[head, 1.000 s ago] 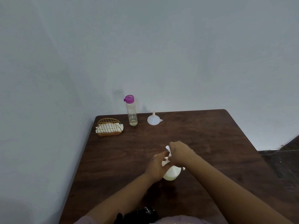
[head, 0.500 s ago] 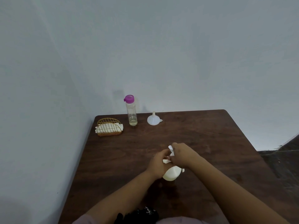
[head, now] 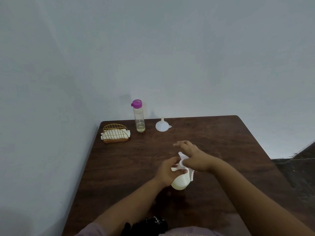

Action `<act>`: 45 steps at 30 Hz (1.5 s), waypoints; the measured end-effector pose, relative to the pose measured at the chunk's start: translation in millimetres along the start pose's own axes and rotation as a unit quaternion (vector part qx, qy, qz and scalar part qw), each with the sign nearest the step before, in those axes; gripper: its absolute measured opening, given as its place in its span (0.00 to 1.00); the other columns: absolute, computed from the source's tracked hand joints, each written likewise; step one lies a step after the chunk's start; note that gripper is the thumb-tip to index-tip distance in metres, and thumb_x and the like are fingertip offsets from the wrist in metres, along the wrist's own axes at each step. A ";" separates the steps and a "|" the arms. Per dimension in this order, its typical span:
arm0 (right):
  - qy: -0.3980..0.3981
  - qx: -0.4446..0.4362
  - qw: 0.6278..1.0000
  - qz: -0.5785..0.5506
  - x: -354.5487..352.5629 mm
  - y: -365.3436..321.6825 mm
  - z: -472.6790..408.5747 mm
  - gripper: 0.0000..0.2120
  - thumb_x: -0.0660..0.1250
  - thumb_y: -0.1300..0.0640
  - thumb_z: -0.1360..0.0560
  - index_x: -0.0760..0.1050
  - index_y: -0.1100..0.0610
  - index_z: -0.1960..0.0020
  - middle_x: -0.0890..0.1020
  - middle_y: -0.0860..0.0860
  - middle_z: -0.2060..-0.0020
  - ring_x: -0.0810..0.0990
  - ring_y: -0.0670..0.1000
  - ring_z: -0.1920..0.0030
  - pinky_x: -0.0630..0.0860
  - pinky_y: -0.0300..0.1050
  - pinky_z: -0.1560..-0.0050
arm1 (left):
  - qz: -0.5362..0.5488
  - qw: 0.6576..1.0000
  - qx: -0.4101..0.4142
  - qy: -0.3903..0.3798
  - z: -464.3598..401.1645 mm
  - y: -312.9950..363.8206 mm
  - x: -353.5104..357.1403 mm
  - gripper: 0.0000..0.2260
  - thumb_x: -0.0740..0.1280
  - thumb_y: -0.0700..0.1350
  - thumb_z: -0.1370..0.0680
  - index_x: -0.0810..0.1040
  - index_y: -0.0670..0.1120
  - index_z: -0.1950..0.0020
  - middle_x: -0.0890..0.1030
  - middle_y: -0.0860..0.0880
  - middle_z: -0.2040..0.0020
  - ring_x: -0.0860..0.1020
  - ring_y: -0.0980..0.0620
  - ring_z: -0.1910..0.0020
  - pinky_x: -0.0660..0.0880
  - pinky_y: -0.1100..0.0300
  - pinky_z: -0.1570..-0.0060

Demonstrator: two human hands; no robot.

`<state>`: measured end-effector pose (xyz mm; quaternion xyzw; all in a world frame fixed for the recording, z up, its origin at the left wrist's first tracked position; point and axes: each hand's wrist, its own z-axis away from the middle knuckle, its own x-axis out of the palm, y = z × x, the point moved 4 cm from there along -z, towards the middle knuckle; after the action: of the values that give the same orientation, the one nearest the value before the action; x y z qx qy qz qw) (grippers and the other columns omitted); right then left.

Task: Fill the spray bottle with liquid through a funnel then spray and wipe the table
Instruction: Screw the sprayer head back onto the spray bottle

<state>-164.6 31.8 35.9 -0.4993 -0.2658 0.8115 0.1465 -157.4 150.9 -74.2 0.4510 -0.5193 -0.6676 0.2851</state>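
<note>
White plastic spray bottle (head: pixel 181 182): left hand (head: pixel 167 172) grips its neck; right hand (head: pixel 192 158), fingers released, should re-grasp and unscrew sprayer head (head: pixel 182 158).

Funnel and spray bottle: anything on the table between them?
Only the right hand over the spray bottle; otherwise bare table up to the funnel, head view.

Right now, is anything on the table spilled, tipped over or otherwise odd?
Nothing stands out. The clear bottle stands upright and capped, the funnel rests wide end down beside it, and the left hand grips the spray bottle upright. No liquid shows on the table.
</note>
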 end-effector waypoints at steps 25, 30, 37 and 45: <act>0.008 -0.025 0.964 0.265 11.8 11.3 -10.7 0.07 0.66 0.60 0.25 0.77 0.54 0.48 0.79 0.49 0.53 0.77 0.49 0.53 0.74 0.41 0.55 | 0.064 0.995 -0.069 -0.026 0.5 -13.9 4.3 0.16 0.78 0.54 0.34 0.84 0.53 0.49 0.86 0.51 0.50 0.82 0.49 0.45 0.77 0.48 0.39; 0.015 -0.002 0.955 0.297 23.4 4.0 -6.5 0.07 0.66 0.58 0.25 0.73 0.56 0.47 0.78 0.51 0.51 0.75 0.50 0.53 0.72 0.42 0.56 | 0.050 0.997 -0.054 -0.002 12.6 -15.2 13.6 0.08 0.72 0.51 0.28 0.80 0.58 0.49 0.83 0.58 0.54 0.81 0.54 0.51 0.78 0.54 0.50; 0.038 0.107 0.973 0.200 22.4 6.6 -11.2 0.09 0.67 0.52 0.25 0.74 0.56 0.49 0.77 0.49 0.58 0.76 0.47 0.59 0.71 0.38 0.61 | -0.001 0.998 -0.059 0.030 12.7 -28.4 19.6 0.15 0.69 0.49 0.22 0.77 0.50 0.35 0.76 0.54 0.36 0.73 0.57 0.37 0.69 0.60 0.36; 0.109 0.199 0.974 -0.022 29.0 16.3 -10.3 0.10 0.66 0.52 0.28 0.71 0.58 0.60 0.81 0.52 0.74 0.82 0.48 0.74 0.74 0.36 0.70 | -0.110 0.992 0.021 0.052 20.6 -17.6 20.1 0.21 0.59 0.60 0.23 0.76 0.49 0.37 0.78 0.57 0.43 0.72 0.56 0.42 0.69 0.60 0.40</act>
<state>-168.3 36.1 1.5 -0.5399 -0.0919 0.7853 0.2888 -183.0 148.0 -95.9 0.5450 -0.4649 -0.6597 0.2275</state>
